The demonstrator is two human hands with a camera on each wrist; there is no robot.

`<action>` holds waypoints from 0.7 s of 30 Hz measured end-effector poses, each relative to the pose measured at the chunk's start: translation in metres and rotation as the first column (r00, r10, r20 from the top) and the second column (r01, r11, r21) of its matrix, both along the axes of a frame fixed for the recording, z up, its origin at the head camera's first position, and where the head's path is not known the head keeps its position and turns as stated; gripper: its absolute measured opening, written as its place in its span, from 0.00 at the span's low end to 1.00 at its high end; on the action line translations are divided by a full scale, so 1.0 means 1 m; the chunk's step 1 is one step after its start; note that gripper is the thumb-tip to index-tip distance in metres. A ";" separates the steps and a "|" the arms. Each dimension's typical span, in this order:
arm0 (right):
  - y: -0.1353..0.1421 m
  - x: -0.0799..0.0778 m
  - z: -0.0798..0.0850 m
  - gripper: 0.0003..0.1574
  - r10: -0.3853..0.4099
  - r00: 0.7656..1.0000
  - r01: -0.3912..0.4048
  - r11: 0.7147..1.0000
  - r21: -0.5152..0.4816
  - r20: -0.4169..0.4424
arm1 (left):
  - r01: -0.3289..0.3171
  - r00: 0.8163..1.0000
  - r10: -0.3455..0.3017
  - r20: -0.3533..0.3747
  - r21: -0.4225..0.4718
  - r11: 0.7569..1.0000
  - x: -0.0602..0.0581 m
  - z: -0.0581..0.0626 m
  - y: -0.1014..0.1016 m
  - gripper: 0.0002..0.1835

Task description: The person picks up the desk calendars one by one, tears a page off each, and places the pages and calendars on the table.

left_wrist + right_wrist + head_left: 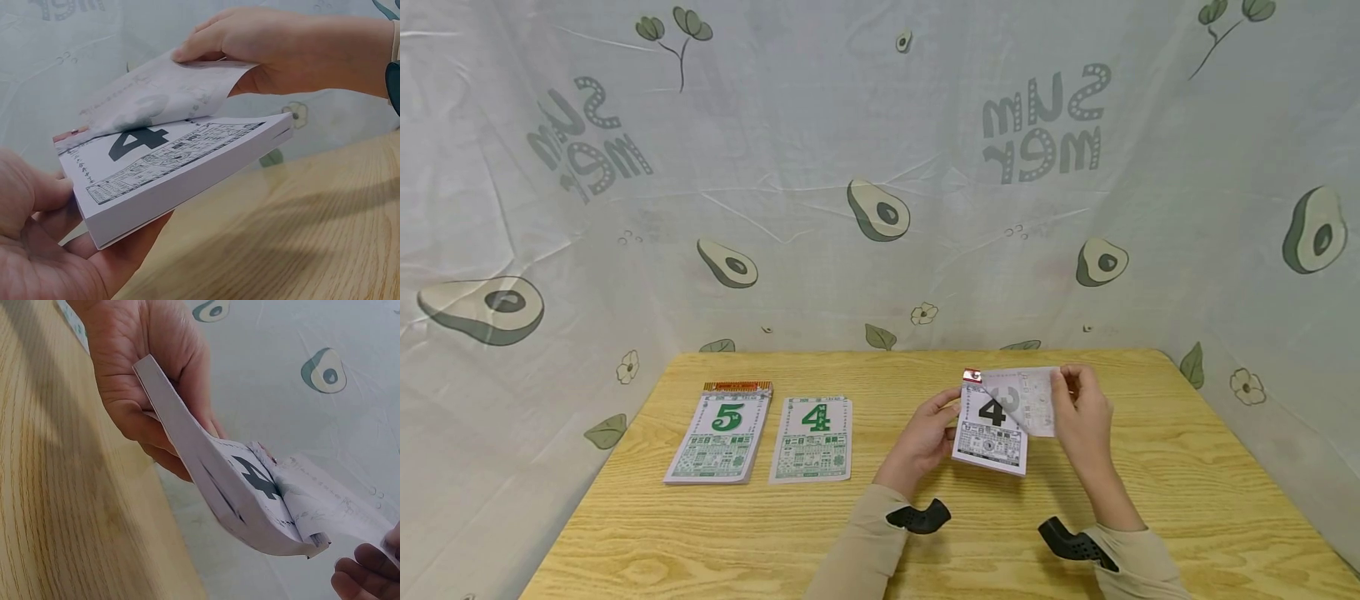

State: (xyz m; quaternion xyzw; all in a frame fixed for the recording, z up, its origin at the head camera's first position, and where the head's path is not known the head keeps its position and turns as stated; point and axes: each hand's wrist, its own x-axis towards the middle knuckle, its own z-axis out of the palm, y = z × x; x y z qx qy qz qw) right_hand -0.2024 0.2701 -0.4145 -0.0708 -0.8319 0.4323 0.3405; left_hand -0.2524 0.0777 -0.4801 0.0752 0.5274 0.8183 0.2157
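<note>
My left hand [927,437] grips a small tear-off calendar [991,446] by its left side, fingers beneath and thumb at the edge, holding it tilted above the table. Its top page shows a black 4, and a red strip marks its upper left corner. My right hand [1086,412] pinches the thin page [1037,400] by its far edge, pulled up and over to the right. A faint 3 shows through this page. In the left wrist view the lifted page [162,94] still meets the pad near the red strip.
On the wooden table [737,542] to the left lies a thicker calendar pad [718,437] with a green 5. Beside it is a loose sheet [812,442] with a green 4. A pale cloth [805,125] printed with avocados hangs behind and at both sides.
</note>
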 end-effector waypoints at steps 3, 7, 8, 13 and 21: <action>0.000 0.000 0.000 0.14 -0.008 1.000 0.008 1.000 0.001 0.004 | -0.011 1.000 0.011 0.007 -0.011 1.000 0.000 -0.001 0.001 0.19; 0.001 -0.001 -0.001 0.13 -0.016 1.000 0.016 1.000 -0.003 0.011 | -0.015 1.000 0.016 0.012 -0.018 1.000 0.001 0.000 0.001 0.19; 0.001 -0.001 -0.001 0.13 -0.017 1.000 0.017 1.000 -0.006 0.015 | -0.015 1.000 0.015 0.012 -0.018 1.000 0.001 0.001 0.001 0.19; 0.002 -0.001 0.000 0.16 -0.018 0.999 0.020 0.999 -0.038 0.051 | -0.034 0.999 0.034 0.012 -0.005 0.999 0.001 0.001 0.001 0.19; 0.002 0.000 0.001 0.17 -0.027 0.997 0.031 0.998 -0.056 0.069 | -0.040 0.999 0.040 0.002 -0.005 0.999 0.000 0.000 0.001 0.19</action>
